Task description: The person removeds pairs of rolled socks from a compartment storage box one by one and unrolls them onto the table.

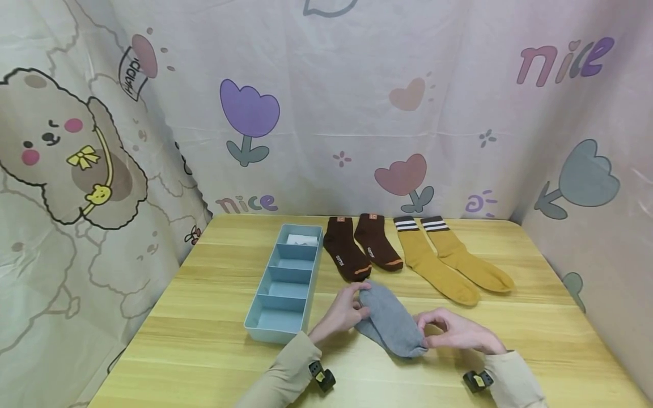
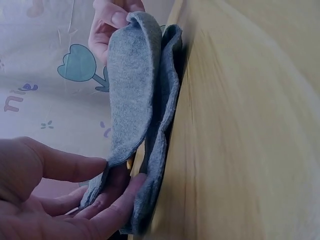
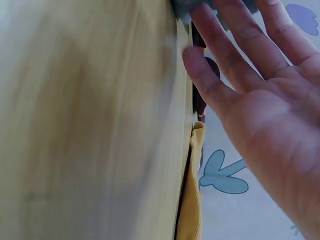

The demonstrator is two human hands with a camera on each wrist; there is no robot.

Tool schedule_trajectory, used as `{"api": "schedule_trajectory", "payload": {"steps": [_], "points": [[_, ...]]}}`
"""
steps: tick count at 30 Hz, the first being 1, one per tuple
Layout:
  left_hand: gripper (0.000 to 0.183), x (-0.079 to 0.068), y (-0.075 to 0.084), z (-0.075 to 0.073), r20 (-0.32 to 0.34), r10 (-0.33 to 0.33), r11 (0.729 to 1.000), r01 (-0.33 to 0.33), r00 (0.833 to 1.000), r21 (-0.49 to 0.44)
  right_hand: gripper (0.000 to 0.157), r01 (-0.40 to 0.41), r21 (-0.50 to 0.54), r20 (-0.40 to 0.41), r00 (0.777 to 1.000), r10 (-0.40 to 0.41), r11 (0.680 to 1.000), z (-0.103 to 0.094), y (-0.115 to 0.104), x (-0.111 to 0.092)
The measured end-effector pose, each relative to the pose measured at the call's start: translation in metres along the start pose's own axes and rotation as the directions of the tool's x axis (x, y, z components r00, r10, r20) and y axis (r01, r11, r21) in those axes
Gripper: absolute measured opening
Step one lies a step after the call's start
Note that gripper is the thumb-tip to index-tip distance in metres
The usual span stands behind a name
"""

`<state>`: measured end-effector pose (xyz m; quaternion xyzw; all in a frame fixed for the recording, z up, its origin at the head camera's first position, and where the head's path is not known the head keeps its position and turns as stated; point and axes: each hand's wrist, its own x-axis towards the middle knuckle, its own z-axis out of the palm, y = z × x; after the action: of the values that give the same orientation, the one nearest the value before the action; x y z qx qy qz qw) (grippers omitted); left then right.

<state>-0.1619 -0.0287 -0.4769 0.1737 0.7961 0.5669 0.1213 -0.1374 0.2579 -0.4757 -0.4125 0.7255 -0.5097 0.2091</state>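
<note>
A grey sock point(image 1: 393, 317) stretches between both hands, raised a little above a second grey sock point(image 1: 370, 330) that lies on the table. My left hand point(image 1: 343, 309) pinches the upper sock's far-left end between thumb and fingers, as the left wrist view shows, with some fingers reaching between the two layers. At the near-right end, my right hand point(image 1: 453, 330) pinches the sock's tip with thumb and forefinger. In the right wrist view, the right hand's other fingers point(image 3: 225, 50) are spread, and only a bit of grey fabric point(image 3: 185, 7) appears at the top.
Left of the socks stands a pale blue divided box point(image 1: 280, 320), with a white folded item point(image 1: 302, 240) in its far compartment. Behind lie a pair of brown socks point(image 1: 343, 243) and a pair of mustard socks point(image 1: 433, 263) with striped cuffs. A printed curtain point(image 1: 326, 113) hangs behind the wooden table point(image 1: 194, 317).
</note>
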Motion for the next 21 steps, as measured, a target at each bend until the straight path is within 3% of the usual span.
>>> {"api": "schedule_trajectory", "payload": {"steps": [5,11,17,21], "points": [[0.052,-0.001,0.003,0.000,0.000,-0.002,1.000,0.002,1.000,0.014,0.007,-0.067,-0.003,0.012,0.998,0.067,0.998,0.002,0.000,0.001],[0.052,-0.004,0.006,-0.002,0.004,-0.006,0.999,0.006,1.000,0.046,0.003,-0.080,0.148,0.120,0.991,0.063,0.986,0.007,-0.001,0.005],[0.055,-0.005,0.008,-0.003,0.011,0.013,0.999,-0.013,1.000,0.046,0.020,-0.164,0.373,0.224,0.971,0.083,0.913,0.016,-0.001,0.009],[0.057,-0.004,0.010,-0.001,0.018,0.013,0.998,-0.012,1.000,-0.057,0.025,-0.194,0.419,0.210,0.971,0.113,0.887,0.015,-0.003,0.005]]}}
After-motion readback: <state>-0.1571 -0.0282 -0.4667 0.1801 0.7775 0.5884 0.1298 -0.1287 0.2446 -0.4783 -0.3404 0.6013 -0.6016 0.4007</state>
